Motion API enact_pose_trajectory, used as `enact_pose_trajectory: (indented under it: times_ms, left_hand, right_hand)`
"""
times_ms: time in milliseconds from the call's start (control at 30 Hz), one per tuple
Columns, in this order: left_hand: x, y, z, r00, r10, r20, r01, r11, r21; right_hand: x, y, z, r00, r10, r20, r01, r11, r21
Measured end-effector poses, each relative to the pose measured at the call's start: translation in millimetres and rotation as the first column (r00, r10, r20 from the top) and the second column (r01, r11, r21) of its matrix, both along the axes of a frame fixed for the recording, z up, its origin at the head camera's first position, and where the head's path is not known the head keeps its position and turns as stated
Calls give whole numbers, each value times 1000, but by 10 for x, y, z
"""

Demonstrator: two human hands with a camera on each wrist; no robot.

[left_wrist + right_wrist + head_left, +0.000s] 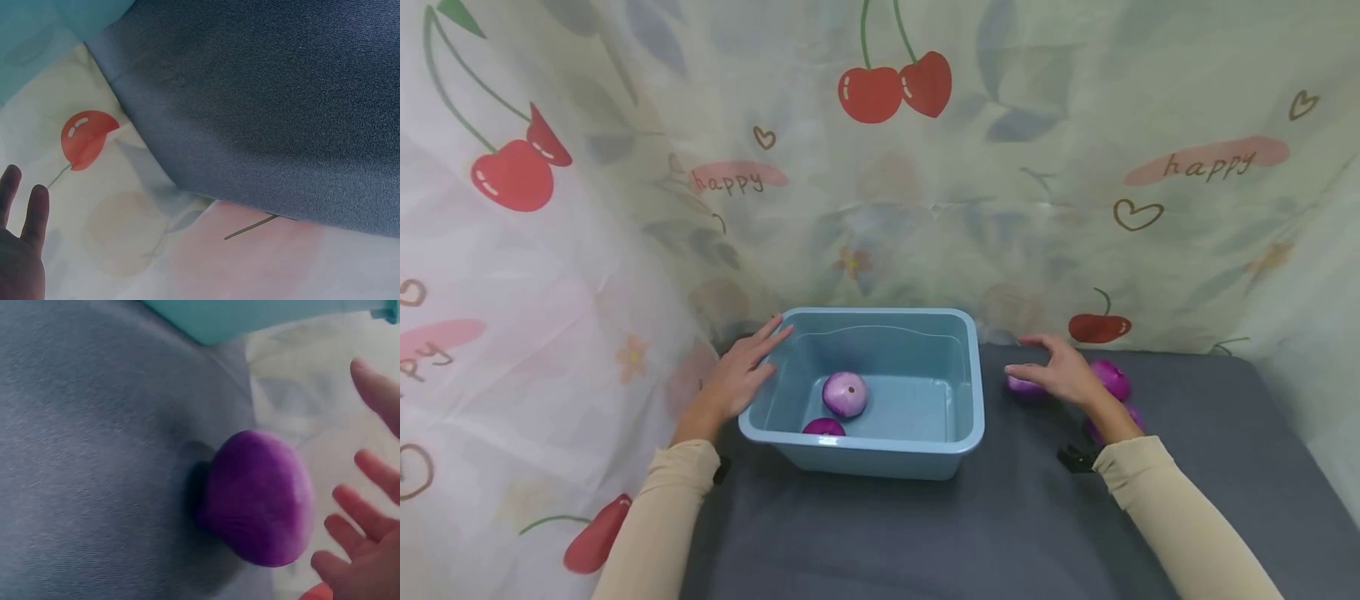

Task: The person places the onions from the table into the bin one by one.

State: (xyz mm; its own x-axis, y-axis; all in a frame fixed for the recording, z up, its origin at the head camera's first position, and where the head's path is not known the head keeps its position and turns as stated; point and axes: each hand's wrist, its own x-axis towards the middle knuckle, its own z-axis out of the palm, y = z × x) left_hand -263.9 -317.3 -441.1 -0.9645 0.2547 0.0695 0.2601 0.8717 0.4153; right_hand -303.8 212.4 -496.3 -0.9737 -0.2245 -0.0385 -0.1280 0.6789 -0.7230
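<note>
A light blue plastic basin stands on the dark cloth with two purple onions inside, a paler onion and a darker onion partly hidden by the front rim. My left hand is at the basin's left rim with its fingers extended; whether it touches the rim I cannot tell. To the basin's right, my right hand hovers over another onion, thumb and fingers spread. A gap shows between those fingers and the onion in the right wrist view.
Near my right wrist lie two more onions, one farther back and one partly behind the forearm. A cherry-printed curtain closes off the back and sides of the dark tabletop.
</note>
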Motion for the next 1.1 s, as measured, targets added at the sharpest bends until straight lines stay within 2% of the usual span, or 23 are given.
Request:
enact_pose_trajectory:
  times_ms: [300,600,833,1100]
  left_hand:
    - [10,-8,-23,1000,9,-4,-9,1000,2]
    - [6,-12,-21,1000,9,-1,-9,1000,6]
    - [15,0,-10,1000,16,0,-16,1000,15]
    - [11,-3,-20,1000,18,0,-18,1000,13]
  right_hand:
    - [29,21,-191,999,-33,38,28,992,120]
    - [42,-31,-270,994,-32,104,19,992,123]
    - [63,-16,-307,997,-45,58,38,992,118]
    - [61,-17,-275,998,-65,8,64,994,87]
